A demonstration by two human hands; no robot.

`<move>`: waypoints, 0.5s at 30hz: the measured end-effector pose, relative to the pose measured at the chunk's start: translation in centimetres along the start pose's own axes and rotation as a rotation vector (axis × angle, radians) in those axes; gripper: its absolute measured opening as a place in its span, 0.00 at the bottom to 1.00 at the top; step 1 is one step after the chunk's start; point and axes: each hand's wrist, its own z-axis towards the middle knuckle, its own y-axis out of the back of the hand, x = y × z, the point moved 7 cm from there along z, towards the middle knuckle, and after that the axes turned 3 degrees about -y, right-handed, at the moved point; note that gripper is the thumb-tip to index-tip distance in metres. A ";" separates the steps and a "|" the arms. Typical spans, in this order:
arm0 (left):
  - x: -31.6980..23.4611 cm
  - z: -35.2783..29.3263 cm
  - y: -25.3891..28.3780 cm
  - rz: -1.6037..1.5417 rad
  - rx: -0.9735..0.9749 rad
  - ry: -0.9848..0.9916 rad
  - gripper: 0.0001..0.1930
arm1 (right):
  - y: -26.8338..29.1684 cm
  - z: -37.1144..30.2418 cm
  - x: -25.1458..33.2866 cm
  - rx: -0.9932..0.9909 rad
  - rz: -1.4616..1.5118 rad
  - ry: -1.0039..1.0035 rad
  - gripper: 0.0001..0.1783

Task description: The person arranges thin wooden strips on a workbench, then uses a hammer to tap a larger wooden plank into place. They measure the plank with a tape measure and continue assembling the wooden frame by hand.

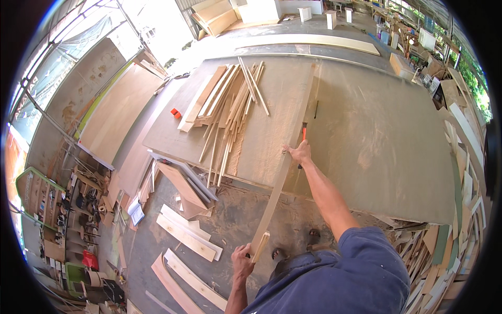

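Observation:
A long narrow wooden board runs from near my body up across the large work table. My left hand is closed around its near end, beside a short pale wood piece. Farther up, my right hand is closed on a hand tool with an orange and black handle, its kind too small to make out. The fingers of that hand also reach over the board's left edge. A thin dark stick-like item lies just right of the board.
Loose wood strips are piled on the table's left part, near a small orange object. Sawdust covers the tabletop. Cut boards lie on the floor at left. Offcuts are heaped at right, and large panels stand at left.

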 end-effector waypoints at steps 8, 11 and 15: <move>-3.8 5.3 -4.8 0.129 -0.134 0.074 0.24 | 3.4 -1.9 -4.1 0.186 0.402 -0.038 0.29; -5.1 5.9 -6.6 0.259 -0.159 0.037 0.25 | 6.0 -5.7 -0.9 0.157 0.240 0.027 0.25; -7.3 7.2 -9.4 0.342 -0.111 -0.007 0.26 | 4.2 -4.0 -3.2 -0.016 0.167 0.128 0.25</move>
